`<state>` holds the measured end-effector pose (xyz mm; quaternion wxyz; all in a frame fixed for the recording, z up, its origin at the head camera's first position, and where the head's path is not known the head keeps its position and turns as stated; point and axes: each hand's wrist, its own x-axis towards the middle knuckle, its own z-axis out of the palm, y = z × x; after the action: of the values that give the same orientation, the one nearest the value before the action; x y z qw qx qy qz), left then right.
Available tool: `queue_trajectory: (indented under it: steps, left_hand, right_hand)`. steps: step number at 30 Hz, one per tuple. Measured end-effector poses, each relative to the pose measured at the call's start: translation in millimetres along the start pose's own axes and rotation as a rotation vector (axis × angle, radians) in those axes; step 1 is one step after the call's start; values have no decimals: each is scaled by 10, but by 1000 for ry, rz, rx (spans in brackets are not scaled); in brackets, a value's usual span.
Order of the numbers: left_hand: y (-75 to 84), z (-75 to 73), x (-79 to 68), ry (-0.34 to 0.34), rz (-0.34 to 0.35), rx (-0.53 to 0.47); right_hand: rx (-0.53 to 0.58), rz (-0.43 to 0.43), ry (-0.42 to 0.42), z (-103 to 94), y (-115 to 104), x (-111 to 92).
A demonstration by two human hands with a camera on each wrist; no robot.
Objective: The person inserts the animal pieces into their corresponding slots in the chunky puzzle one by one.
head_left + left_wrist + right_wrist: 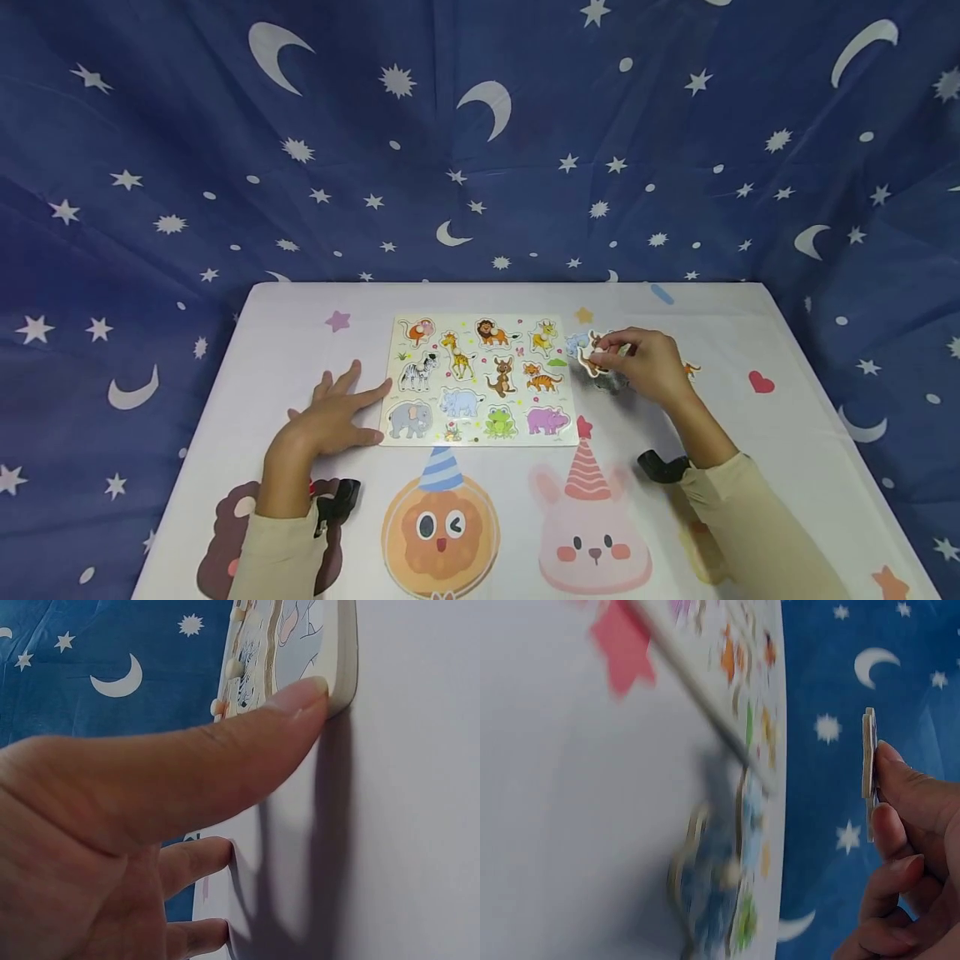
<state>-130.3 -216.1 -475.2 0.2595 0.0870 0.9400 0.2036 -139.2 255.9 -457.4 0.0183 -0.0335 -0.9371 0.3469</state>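
A wooden animal puzzle board (pixel 483 442) lies flat on the table. My left hand (pixel 333 417) is spread at its left side, the thumb touching the lower left corner and the index finger at the left edge; the thumb's contact shows in the left wrist view. My right hand (pixel 648 362) pinches a brown kangaroo puzzle piece (pixel 591 354) between thumb and fingers, just right of the board. In the right wrist view this kangaroo piece (pixel 868 754) appears edge-on, raised off the table. A pale blue piece (pixel 576 344) lies beside the board's right edge.
A dark grey piece (pixel 615 383) lies under the right hand, partly hidden. An orange striped piece (pixel 691 368) peeks out beyond the knuckles. The white tablecloth (pixel 300 333) has printed cartoon figures, and a blue star-patterned curtain (pixel 420 183) hangs behind the table.
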Motion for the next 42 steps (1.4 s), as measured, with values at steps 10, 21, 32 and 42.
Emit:
queue_trajectory:
  steps: [10, 21, 32, 42]
  left_hand:
    - [32, 5, 3, -8, -26, 6]
    - [51, -6, -10, -8, -25, 7]
    - [44, -3, 7, -7, -30, 2]
    - [52, -21, -8, -3, -29, -3]
  right_hand:
    - [73, -72, -99, 411, -331, 43]
    - [80, -134, -158, 720, -553, 75]
    - [68, -144, -180, 1006, -656, 134]
    - [46, -86, -218, 1101, -712, 167]
